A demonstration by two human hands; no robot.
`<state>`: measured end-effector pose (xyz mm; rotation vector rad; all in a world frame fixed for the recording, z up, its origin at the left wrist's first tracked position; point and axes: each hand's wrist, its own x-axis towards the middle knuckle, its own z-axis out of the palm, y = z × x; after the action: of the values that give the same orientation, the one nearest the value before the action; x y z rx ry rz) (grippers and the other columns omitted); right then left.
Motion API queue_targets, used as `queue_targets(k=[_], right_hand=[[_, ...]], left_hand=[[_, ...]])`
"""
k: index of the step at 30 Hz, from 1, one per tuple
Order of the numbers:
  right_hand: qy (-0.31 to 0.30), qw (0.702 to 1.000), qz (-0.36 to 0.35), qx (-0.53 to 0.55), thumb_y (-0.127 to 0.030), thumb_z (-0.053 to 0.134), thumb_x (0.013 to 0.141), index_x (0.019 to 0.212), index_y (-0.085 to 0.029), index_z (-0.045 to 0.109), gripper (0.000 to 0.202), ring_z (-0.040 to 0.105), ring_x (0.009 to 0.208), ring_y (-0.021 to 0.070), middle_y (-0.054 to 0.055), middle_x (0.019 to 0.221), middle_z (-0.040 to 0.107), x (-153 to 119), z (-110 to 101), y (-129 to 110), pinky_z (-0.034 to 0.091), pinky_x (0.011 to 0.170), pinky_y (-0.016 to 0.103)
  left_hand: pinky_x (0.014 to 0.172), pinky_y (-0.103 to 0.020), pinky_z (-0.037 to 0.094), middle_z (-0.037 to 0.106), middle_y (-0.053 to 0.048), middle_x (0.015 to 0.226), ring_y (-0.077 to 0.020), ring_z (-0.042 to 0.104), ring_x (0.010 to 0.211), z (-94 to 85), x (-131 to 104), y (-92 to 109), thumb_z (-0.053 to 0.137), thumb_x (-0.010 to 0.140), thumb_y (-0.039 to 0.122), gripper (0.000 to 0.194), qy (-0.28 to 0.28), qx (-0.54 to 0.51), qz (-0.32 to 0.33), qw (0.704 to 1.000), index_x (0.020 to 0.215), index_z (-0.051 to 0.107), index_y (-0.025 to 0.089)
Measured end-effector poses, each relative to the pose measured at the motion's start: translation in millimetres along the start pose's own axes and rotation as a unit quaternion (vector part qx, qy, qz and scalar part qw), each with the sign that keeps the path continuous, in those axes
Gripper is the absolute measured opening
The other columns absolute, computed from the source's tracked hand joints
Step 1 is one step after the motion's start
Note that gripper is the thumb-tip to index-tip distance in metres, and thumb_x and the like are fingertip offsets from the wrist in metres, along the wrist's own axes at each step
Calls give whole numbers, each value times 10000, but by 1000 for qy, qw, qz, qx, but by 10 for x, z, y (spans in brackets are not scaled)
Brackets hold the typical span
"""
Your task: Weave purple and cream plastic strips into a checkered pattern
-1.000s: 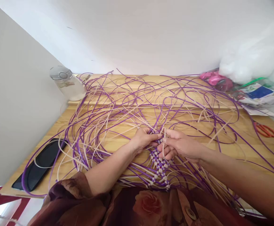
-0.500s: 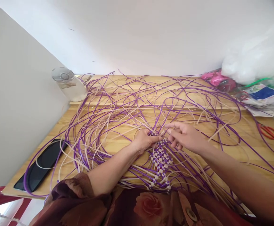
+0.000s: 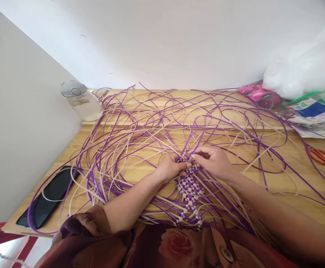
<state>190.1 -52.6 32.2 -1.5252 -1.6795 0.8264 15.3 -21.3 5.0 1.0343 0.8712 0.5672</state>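
Observation:
A checkered woven piece [image 3: 190, 188] of purple and cream strands lies in front of my body, with long loose strands spreading from it to both sides and toward the wall. My left hand [image 3: 172, 166] grips the far end of the weave, its thumb pressed on top. Close beside it on the right, my right hand [image 3: 209, 159] pinches a strand between thumb and index finger at the weave's far edge. The fingertips of both hands nearly meet. Exactly which strand is pinched is hard to make out.
A black phone [image 3: 49, 199] lies at the left under looping strands. A clear bottle [image 3: 81, 100] stands at the back left. Orange-handled scissors [image 3: 322, 156] rest at the right, below plastic packets [image 3: 310, 111], a pink bundle [image 3: 258, 93] and a white plastic bag [image 3: 299, 70].
My right hand has moved left, closer to my left hand, and its fingers have closed at the weave's edge. My left hand has stayed nearly in place.

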Motion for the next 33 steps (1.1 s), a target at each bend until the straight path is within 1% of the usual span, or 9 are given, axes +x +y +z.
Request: queue_targets(k=[4,7,11,15,18,21,24,28,33], right_hand=[[-40,981,-171,-80,-115,442,822,949,-191,752,343,635,797,164,59,888,706,46,-35,-39,477,755,281],[-94,960,-229,-128,-66,421,832,969,-203,744,376,628,857,167,56,933,703,131,-84,-51,461,805,286],[-111,950,-233,-175,-103,473,877,981,-192,708,272,594,780,164,49,874,673,209,-188,42,436,711,267],[-53,934,-244,-256,-190,507,923,892,-172,684,181,558,843,195,82,890,617,117,-311,133,424,762,297],[-40,910,-254,-327,-224,498,944,850,-163,657,194,526,908,225,95,907,605,-38,-344,13,391,844,351],[-79,894,-266,-352,-241,501,947,832,-179,650,198,522,922,232,77,880,629,-116,-304,-192,349,871,381],[-106,921,-253,-278,-227,482,945,862,-185,655,197,558,851,190,58,866,655,-40,-235,-264,375,806,328],[-43,965,-176,-191,-211,482,928,890,-181,665,189,593,776,160,39,840,677,77,-168,-116,410,721,272],[32,949,-160,-269,-212,492,929,900,-177,647,162,591,798,177,58,874,666,-141,-83,-40,403,746,285]], left_hand=[[440,-176,396,569,62,554,-51,481,438,-4,-6,14,835,567,271,267,-7,-6,-13,1000,715,644,157],[464,-183,422,573,54,556,-51,480,445,-7,3,1,840,564,297,279,-6,-7,-12,1000,693,641,151],[491,-185,455,567,52,584,-47,474,477,-9,15,-11,863,527,319,333,-9,-20,4,1000,705,646,140],[489,-168,456,543,48,591,-37,458,496,-16,31,-22,880,494,320,381,0,-43,8,999,714,645,116],[491,-166,465,547,39,599,-33,462,492,-13,38,-43,863,534,333,370,5,-53,-10,999,729,642,109],[479,-168,472,544,40,604,-31,460,485,8,27,-56,862,544,317,355,3,-49,-6,999,729,640,111],[488,-167,485,601,19,696,-51,530,550,30,4,-47,885,504,272,388,-5,-64,1,998,776,658,112],[547,-170,514,636,9,721,-65,585,604,19,-3,-19,887,494,200,378,-11,-113,-20,993,786,665,110],[589,-187,541,668,-24,746,-83,616,615,-27,36,-8,895,459,145,377,6,-140,-69,988,764,680,92]])
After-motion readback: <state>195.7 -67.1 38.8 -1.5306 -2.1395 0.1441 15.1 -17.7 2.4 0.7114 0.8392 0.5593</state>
